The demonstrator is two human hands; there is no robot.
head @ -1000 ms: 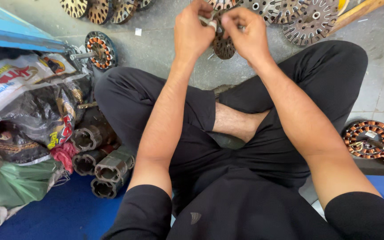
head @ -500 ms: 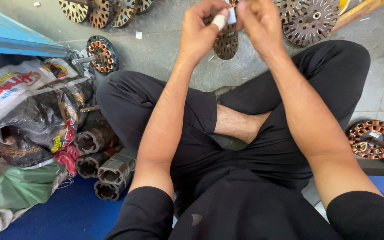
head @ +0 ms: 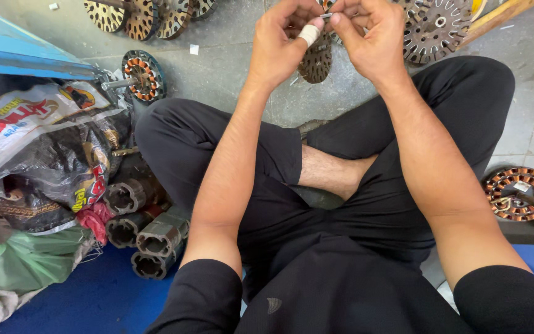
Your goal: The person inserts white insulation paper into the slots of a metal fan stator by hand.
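Observation:
I sit cross-legged on a grey floor in black clothes. My left hand [head: 278, 46] and my right hand [head: 371, 38] are raised together at the top of the view, fingertips meeting on a small metal piece [head: 326, 15]. My left thumb has a pale bandage wrapped round it. Below and behind the hands lies a dark round slotted stator core [head: 315, 60], partly hidden by my left hand. Whether either hand also touches that core I cannot tell.
Several slotted motor discs [head: 125, 15] lie at top left and more discs [head: 437, 31] at top right. A copper-wound stator [head: 142, 74] lies left, another [head: 520, 193] right. Plastic bags [head: 38, 148] and grey cylindrical motor housings [head: 149, 238] crowd my left side, on a blue mat [head: 88, 303].
Both hands have stayed together on the small piece and shifted slightly right in view. The stator core sits lower relative to the hands than a second ago.

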